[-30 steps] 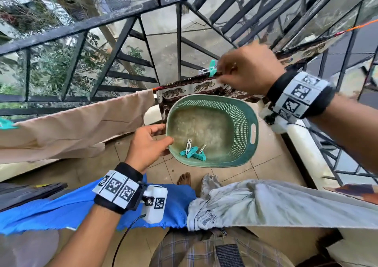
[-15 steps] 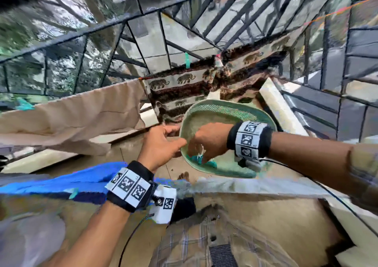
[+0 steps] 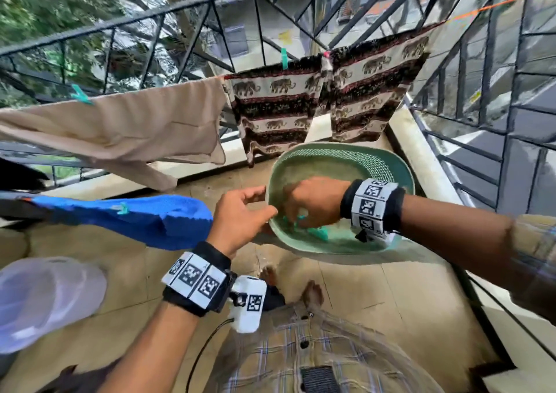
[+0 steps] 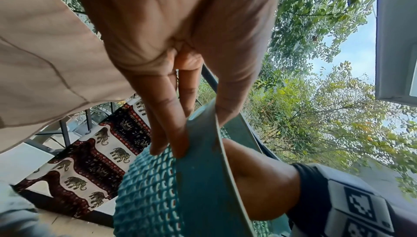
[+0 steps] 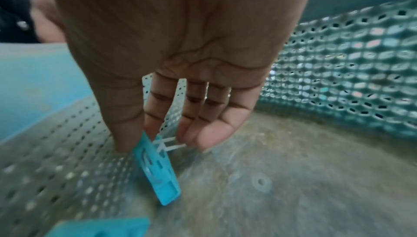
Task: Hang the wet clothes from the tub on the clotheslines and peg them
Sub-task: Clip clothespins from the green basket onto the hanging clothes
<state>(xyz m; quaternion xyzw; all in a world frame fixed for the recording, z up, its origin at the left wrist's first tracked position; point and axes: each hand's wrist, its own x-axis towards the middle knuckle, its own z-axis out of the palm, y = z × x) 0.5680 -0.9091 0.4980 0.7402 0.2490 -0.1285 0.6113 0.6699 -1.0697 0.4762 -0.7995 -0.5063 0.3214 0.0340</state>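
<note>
My left hand [image 3: 263, 204] holds the green tub [image 3: 400, 176] by its near-left rim; in the left wrist view its fingers [image 4: 167, 133] lie on the mesh wall and the thumb is over the rim. My right hand [image 3: 296, 219] is down inside the tub, thumb and forefinger pinching a teal peg [image 5: 158, 166] that stands on the tub floor. A second teal peg [image 5: 101, 228] lies beside it. No clothes show in the tub. An elephant-print cloth [image 3: 301, 106] hangs pegged on the far line, next to a beige cloth [image 3: 120, 124].
A blue cloth [image 3: 135, 218] is pegged on a nearer line at the left. Black metal railing [image 3: 180, 10] encloses the balcony, with a white ledge [image 3: 421, 158] on the right. An orange line [image 3: 496, 4] runs up right. A pale blurred cloth [image 3: 45, 299] is at the lower left.
My right hand came down from the line, where it was at the elephant cloth's peg, into the tub and onto a peg. The left hand kept its hold on the rim.
</note>
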